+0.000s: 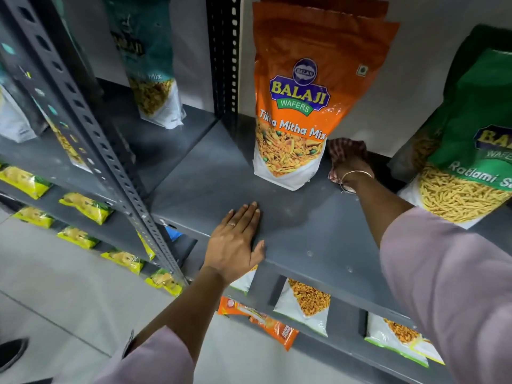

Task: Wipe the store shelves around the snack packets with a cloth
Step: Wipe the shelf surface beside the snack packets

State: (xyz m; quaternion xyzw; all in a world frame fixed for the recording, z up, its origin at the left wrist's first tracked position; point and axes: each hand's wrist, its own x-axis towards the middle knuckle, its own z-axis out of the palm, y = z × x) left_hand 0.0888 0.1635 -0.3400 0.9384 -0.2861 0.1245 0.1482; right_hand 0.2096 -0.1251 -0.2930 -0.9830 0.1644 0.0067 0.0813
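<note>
An orange Tikha Mitha Mix packet (302,106) stands upright on the grey metal shelf (210,173), with more orange packets behind it. To its right a green Ratlami Sev packet (468,151) leans. Between the two, far back on the shelf, my right hand (353,166) presses a red checked cloth (345,148) onto the shelf surface. My left hand (235,239) lies flat with fingers together on the shelf's front edge, holding nothing.
A perforated grey upright (91,128) divides this shelf from the left bay, where teal mix packets (149,65) stand. Lower shelves hold yellow packets (86,206) and white-and-orange packets (304,300). A dark shoe (12,353) shows on the tiled floor at bottom left.
</note>
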